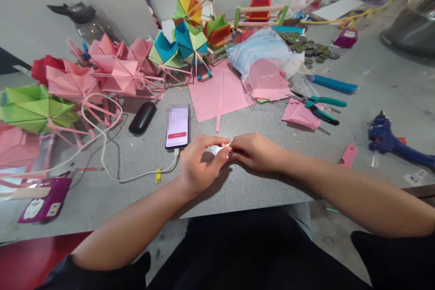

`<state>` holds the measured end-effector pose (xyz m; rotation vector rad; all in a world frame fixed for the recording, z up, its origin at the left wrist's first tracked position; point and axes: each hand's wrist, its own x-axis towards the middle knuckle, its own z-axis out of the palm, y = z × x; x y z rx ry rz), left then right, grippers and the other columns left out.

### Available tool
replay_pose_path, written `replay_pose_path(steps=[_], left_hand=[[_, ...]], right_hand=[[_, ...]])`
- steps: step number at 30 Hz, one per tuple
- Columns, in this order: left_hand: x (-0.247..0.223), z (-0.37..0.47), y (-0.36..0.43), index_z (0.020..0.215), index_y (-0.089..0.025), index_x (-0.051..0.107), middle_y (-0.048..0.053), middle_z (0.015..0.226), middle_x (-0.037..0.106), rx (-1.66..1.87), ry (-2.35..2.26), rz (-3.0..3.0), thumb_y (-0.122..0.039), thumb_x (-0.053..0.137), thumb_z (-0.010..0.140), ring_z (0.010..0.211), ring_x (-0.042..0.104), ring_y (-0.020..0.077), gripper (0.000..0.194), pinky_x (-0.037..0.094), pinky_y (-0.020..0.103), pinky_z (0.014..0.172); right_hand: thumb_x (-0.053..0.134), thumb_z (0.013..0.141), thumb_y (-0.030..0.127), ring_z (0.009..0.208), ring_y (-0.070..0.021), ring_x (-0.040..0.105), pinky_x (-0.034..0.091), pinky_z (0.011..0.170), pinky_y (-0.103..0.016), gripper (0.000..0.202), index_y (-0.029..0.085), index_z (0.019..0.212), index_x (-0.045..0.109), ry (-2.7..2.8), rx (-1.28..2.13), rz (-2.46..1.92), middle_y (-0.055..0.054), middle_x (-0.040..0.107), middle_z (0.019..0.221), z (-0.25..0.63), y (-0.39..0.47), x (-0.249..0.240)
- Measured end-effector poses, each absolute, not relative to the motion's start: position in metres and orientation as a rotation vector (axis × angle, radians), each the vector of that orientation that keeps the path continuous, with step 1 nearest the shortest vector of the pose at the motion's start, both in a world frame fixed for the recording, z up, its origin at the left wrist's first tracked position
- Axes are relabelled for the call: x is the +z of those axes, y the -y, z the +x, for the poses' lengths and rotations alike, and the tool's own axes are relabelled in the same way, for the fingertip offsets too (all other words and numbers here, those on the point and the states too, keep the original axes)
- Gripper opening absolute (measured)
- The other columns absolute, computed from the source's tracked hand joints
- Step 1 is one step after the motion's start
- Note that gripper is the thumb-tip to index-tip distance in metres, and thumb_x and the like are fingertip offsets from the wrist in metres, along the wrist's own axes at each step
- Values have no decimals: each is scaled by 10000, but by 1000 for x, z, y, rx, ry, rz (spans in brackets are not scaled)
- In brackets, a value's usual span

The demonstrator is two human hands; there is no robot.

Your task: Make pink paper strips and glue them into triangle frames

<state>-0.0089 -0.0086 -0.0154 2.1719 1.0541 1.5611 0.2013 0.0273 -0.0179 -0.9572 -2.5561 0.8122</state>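
My left hand (203,161) and my right hand (255,152) meet just above the near part of the grey table. Between their fingertips they pinch a small piece of pink paper (224,146), mostly covered by the fingers. Its exact shape cannot be made out. Beyond the hands, a narrow pink paper strip (220,104) lies across a large pink sheet (204,95). To the left of my left hand lies a lit phone (177,127) with a white cable (136,176) plugged in.
Pink (118,72) and green folded-paper wheels (39,106) stand at the left, with a black case (142,118) nearby. To the right are pliers (324,108), pink paper squares (299,115), a blue cutter (335,84), coins (306,47) and a blue glue gun (390,140).
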Motion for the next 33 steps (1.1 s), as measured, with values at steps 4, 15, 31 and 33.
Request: replay_pose_path(steps=[4, 15, 31, 33], left_hand=[[-16, -9, 10, 1158, -233, 696, 43, 1011, 820, 1442, -1092, 2210, -147, 735, 940, 883, 791, 177, 237, 600, 227, 602], [-16, -6, 13, 1160, -233, 636, 46, 1012, 803, 1409, -1077, 2206, -106, 724, 930, 860, 783, 167, 277, 572, 195, 561], [-16, -4, 11, 1204, -232, 608, 35, 992, 784, 1449, -1072, 2289, -106, 714, 929, 813, 757, 154, 321, 583, 209, 575], [-17, -3, 12, 1229, -230, 592, 44, 1010, 783, 1451, -1071, 2277, -87, 706, 917, 838, 760, 159, 362, 565, 198, 550]], right_hand=[[584, 1056, 289, 859, -202, 643, 428, 789, -323, 168, 170, 989, 682, 2575, 772, -910, -77, 737, 940, 203, -29, -19], [587, 1029, 259, 728, -158, 553, 347, 693, -289, 167, 179, 901, 658, 2547, 735, -962, -33, 675, 807, 203, -30, -22], [526, 1015, 299, 667, -184, 546, 270, 646, -340, 252, 178, 847, 669, 2657, 351, -1155, -71, 689, 759, 199, -21, -18], [522, 1011, 297, 658, -180, 544, 258, 640, -341, 253, 176, 852, 677, 2680, 313, -1156, -72, 696, 760, 199, -21, -18]])
